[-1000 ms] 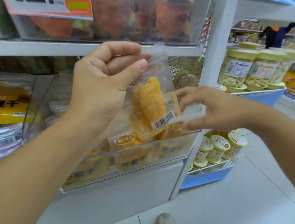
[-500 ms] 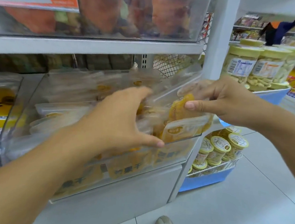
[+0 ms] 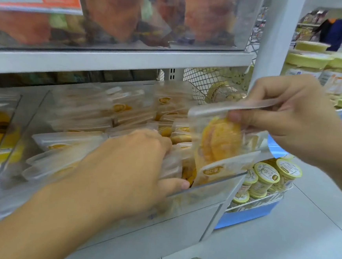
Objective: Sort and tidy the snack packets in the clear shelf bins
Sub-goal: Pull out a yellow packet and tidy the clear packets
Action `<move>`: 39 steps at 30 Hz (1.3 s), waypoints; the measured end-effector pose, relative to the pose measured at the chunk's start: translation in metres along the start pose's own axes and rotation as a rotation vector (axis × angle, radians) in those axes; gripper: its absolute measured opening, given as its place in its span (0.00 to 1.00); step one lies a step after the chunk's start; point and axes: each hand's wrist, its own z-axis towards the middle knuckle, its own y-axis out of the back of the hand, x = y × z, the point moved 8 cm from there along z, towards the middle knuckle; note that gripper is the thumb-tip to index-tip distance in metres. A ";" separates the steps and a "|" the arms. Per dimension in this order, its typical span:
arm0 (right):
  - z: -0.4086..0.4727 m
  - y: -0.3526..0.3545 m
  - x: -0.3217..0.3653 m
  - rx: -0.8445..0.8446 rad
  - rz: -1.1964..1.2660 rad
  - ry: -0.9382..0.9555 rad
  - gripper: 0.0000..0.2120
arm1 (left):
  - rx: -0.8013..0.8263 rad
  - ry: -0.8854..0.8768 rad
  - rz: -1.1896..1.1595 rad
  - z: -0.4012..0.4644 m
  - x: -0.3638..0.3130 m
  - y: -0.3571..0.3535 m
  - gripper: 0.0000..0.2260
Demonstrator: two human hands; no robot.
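Over at 3 o'clock my right hand point(image 3: 289, 120) is pinching the mango packet point(image 3: 220, 141) by its top seal above the clear bin point(image 3: 208, 190), so I'd keep my left hand point(image 3: 134, 167) pressing the stack point(image 3: 171, 164) toward 9 o'clock and slot it upright into the gap.

A clear snack packet point(image 3: 219, 145) with yellow dried fruit inside is standing nearly upright at the right of centre, its lower edge inside the clear bin point(image 3: 205, 195). More such packets point(image 3: 98, 111) are lying stacked and leaning across the bin, centre left of the frame.
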 end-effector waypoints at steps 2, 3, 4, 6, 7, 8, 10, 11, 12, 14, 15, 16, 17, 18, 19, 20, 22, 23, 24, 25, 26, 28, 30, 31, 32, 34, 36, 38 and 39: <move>-0.005 0.001 -0.013 -0.067 0.114 -0.026 0.09 | -0.018 -0.024 0.009 0.000 -0.001 -0.001 0.25; -0.007 -0.004 -0.016 -0.023 0.109 -0.029 0.07 | -0.025 -0.038 0.002 0.001 -0.002 -0.003 0.24; -0.009 -0.008 -0.017 0.048 0.076 -0.037 0.06 | -0.031 -0.049 -0.007 0.002 -0.004 -0.003 0.23; -0.010 -0.006 -0.015 0.158 -0.181 -0.027 0.06 | -0.041 -0.066 -0.017 0.003 -0.004 -0.004 0.22; -0.010 -0.003 -0.015 0.185 -0.365 -0.013 0.06 | -0.047 -0.073 -0.024 0.004 -0.004 -0.004 0.23; -0.009 -0.003 -0.016 0.225 -0.503 -0.013 0.07 | -0.047 -0.076 -0.041 0.004 -0.003 -0.005 0.24; -0.008 -0.015 -0.023 0.362 -0.640 -0.024 0.10 | -0.047 -0.070 -0.078 0.004 -0.004 -0.006 0.26; -0.008 -0.024 -0.028 0.441 -0.690 -0.031 0.12 | -0.050 -0.066 -0.087 0.004 -0.004 -0.006 0.27; -0.008 -0.032 -0.034 0.514 -0.742 -0.046 0.13 | -0.050 -0.064 -0.099 0.005 -0.004 -0.004 0.28; -0.007 -0.037 -0.032 0.602 -0.796 -0.087 0.09 | -0.007 -0.070 -0.124 0.005 -0.003 -0.004 0.31; -0.005 -0.037 -0.023 0.590 -0.773 -0.077 0.05 | 0.026 -0.080 -0.125 0.005 -0.002 -0.005 0.32; -0.003 -0.034 -0.010 0.538 -0.707 -0.057 0.02 | 0.055 -0.090 -0.128 0.005 -0.002 -0.005 0.33; 0.001 -0.030 0.004 0.453 -0.620 -0.044 0.06 | 0.069 -0.095 -0.143 0.005 -0.002 -0.004 0.34; 0.003 -0.029 0.013 0.400 -0.545 -0.043 0.10 | 0.075 -0.092 -0.162 0.005 -0.002 -0.003 0.35; 0.006 -0.033 0.017 0.388 -0.515 -0.046 0.13 | 0.076 -0.085 -0.173 0.004 -0.001 -0.002 0.36; 0.006 -0.040 0.016 0.412 -0.531 -0.053 0.12 | 0.074 -0.077 -0.176 0.004 -0.002 0.000 0.36; 0.006 -0.054 0.005 0.489 -0.573 -0.100 0.06 | 0.060 -0.078 -0.177 0.005 -0.002 0.001 0.35; 0.007 -0.058 0.002 0.515 -0.594 -0.127 0.05 | 0.049 -0.083 -0.168 0.006 -0.002 0.001 0.34; 0.009 -0.060 -0.003 0.545 -0.628 -0.161 0.05 | 0.035 -0.091 -0.151 0.007 -0.002 0.001 0.33; 0.010 -0.062 -0.006 0.584 -0.678 -0.191 0.06 | 0.027 -0.093 -0.129 0.007 -0.003 0.001 0.33; 0.009 -0.065 -0.008 0.631 -0.723 -0.218 0.06 | 0.021 -0.094 -0.104 0.007 -0.003 0.000 0.32; 0.007 -0.067 -0.016 0.694 -0.737 -0.274 0.08 | 0.000 -0.101 -0.046 0.006 -0.005 0.001 0.30; 0.008 -0.065 -0.022 0.693 -0.681 -0.306 0.10 | -0.010 -0.106 -0.012 0.005 -0.005 0.002 0.30; 0.008 -0.062 -0.024 0.691 -0.665 -0.314 0.12 | -0.003 -0.100 -0.014 0.005 -0.004 0.002 0.31; 0.009 -0.057 -0.025 0.700 -0.653 -0.317 0.14 | -0.008 -0.106 -0.023 0.004 -0.003 0.001 0.33; 0.008 -0.051 -0.020 0.762 -0.569 -0.281 0.13 | 0.010 -0.109 -0.032 0.003 -0.002 0.000 0.38; 0.011 -0.050 -0.006 0.746 -0.359 -0.241 0.09 | 0.012 -0.120 -0.050 0.003 0.001 -0.002 0.38; 0.026 -0.047 -0.007 0.567 -0.248 -0.230 0.14 | 0.003 -0.119 -0.047 0.003 -0.002 0.002 0.37; 0.032 -0.050 -0.011 0.493 -0.295 -0.208 0.17 | -0.011 -0.110 -0.052 0.002 -0.003 0.001 0.35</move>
